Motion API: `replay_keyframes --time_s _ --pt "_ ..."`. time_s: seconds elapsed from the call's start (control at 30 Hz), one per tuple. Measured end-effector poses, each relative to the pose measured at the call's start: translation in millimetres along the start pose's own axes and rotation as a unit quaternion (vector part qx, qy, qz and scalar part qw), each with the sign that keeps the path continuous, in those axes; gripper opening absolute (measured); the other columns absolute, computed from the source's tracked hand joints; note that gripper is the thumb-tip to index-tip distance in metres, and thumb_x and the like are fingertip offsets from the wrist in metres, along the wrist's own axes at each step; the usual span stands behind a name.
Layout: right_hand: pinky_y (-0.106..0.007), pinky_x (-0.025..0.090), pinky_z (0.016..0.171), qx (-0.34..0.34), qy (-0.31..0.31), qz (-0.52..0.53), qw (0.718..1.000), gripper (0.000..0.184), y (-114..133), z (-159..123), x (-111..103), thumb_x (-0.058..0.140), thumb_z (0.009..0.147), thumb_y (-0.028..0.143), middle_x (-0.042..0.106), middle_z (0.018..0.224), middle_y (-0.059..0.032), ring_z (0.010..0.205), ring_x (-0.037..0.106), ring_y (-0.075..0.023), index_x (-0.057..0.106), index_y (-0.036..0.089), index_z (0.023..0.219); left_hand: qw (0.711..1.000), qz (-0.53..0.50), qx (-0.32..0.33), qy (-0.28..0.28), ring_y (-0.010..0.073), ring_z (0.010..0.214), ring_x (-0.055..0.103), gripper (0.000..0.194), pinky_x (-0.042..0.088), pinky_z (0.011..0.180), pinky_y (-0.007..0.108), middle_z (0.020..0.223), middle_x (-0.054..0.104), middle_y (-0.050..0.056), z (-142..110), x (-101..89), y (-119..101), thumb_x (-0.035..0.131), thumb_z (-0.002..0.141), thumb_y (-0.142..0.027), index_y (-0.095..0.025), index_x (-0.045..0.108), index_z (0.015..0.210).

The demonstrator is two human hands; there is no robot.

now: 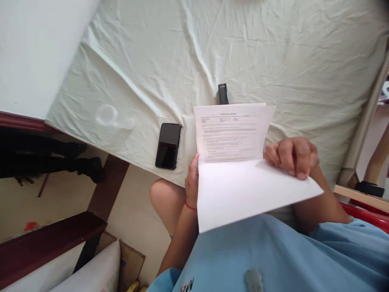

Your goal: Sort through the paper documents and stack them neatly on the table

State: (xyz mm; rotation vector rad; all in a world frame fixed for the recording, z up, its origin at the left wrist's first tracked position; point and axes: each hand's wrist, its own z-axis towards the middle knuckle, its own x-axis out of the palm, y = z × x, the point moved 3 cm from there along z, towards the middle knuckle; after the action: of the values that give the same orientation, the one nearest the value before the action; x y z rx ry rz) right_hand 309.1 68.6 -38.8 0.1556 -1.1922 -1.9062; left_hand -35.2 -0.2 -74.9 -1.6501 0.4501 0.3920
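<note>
A sheaf of white printed paper (231, 162) lies at the near edge of the table, its lower part folded up toward me so the blank back shows. My left hand (192, 178), a red thread at its wrist, grips the left edge of the paper at the fold, thumb on top. With curled fingers my right hand (293, 156) presses down on the folded flap at its right side. A black stapler (223, 93) peeks out just beyond the top edge of the paper.
A black phone (168, 145) lies face up left of the paper on the pale cloth-covered table (273, 52). A clear tape roll (106, 113) sits further left. Dark wooden bench (45, 243) and cardboard box (130, 261) stand below left; a red chair (369, 213) is at right.
</note>
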Motion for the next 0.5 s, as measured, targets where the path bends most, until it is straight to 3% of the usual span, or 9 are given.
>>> replay_keyframes --time_s 0.13,0.2,0.23,0.3,0.33,0.37,0.43,0.5 --pt "-0.028 0.054 0.054 0.025 0.134 0.032 0.990 0.014 3.9 3.2 18.7 0.089 0.088 0.043 0.069 0.058 -0.0025 0.055 0.068 -0.0182 0.088 0.040 0.074 0.992 -0.048 0.117 0.015 0.0263 0.119 0.072 0.045 0.058 0.101 0.033 0.136 0.071 0.005 1.9 -3.4 -16.1 0.069 0.106 -0.032 -0.027 0.065 0.151" --pt "-0.028 0.056 0.056 0.018 0.150 0.035 0.988 0.017 7.0 5.0 23.5 0.088 0.091 0.047 0.071 0.060 -0.0029 0.057 0.069 -0.0178 0.088 0.038 0.077 0.986 -0.055 0.157 0.032 0.0187 0.107 0.072 0.031 0.055 0.093 0.025 0.124 0.074 -0.001 3.9 -4.8 -24.0 0.065 0.102 -0.020 -0.027 0.073 0.132" --pt "-0.029 0.056 0.056 0.020 0.125 0.028 0.992 0.021 7.5 6.4 23.3 0.088 0.091 0.050 0.070 0.060 -0.0030 0.056 0.068 -0.0177 0.087 0.036 0.075 0.984 -0.057 0.166 0.039 0.0157 0.097 0.071 0.028 0.053 0.086 0.022 0.115 0.074 -0.004 4.9 -5.2 -26.8 0.063 0.101 -0.017 -0.027 0.073 0.125" --pt "-0.031 0.056 0.056 0.039 -0.019 -0.021 0.999 0.033 5.3 9.2 15.6 0.087 0.092 0.056 0.066 0.058 -0.0026 0.053 0.064 -0.0177 0.083 0.031 0.071 0.981 -0.056 0.181 0.049 0.0133 0.086 0.067 0.024 0.049 0.079 0.021 0.103 0.071 -0.006 6.1 -5.7 -30.8 0.063 0.098 -0.015 -0.026 0.071 0.118" --pt "-0.032 0.055 0.056 0.054 -0.126 -0.070 0.988 0.037 2.7 9.1 8.8 0.086 0.092 0.057 0.066 0.059 -0.0023 0.054 0.063 -0.0177 0.080 0.029 0.070 0.979 -0.053 0.188 0.051 0.0130 0.085 0.065 0.022 0.048 0.078 0.021 0.102 0.070 -0.006 6.3 -5.9 -31.9 0.063 0.098 -0.015 -0.025 0.071 0.116" --pt "-0.033 0.055 0.057 0.070 -0.243 -0.133 0.958 0.038 0.0 7.1 1.2 0.086 0.093 0.058 0.066 0.063 -0.0021 0.055 0.061 -0.0176 0.078 0.027 0.072 0.979 -0.049 0.191 0.051 0.0131 0.085 0.065 0.020 0.048 0.078 0.021 0.101 0.070 -0.006 6.3 -5.9 -32.5 0.063 0.098 -0.016 -0.024 0.070 0.114" --pt "-0.033 0.053 0.058 0.097 -0.450 -0.278 0.843 0.036 -4.7 -1.8 -12.2 0.086 0.093 0.058 0.069 0.075 -0.0023 0.059 0.058 -0.0165 0.076 0.026 0.080 0.980 -0.046 0.186 0.051 0.0137 0.083 0.064 0.019 0.048 0.077 0.022 0.100 0.070 -0.006 6.1 -5.6 -32.2 0.064 0.097 -0.017 -0.023 0.070 0.113" --pt "-0.033 0.050 0.058 0.097 -0.543 -0.378 0.744 0.034 -9.1 -9.7 -20.2 0.084 0.095 0.059 0.071 0.085 -0.0024 0.060 0.054 -0.0153 0.076 0.026 0.090 0.983 -0.045 0.174 0.049 0.0145 0.079 0.064 0.018 0.048 0.073 0.023 0.097 0.069 -0.006 6.1 -4.9 -31.3 0.064 0.096 -0.019 -0.022 0.069 0.113"
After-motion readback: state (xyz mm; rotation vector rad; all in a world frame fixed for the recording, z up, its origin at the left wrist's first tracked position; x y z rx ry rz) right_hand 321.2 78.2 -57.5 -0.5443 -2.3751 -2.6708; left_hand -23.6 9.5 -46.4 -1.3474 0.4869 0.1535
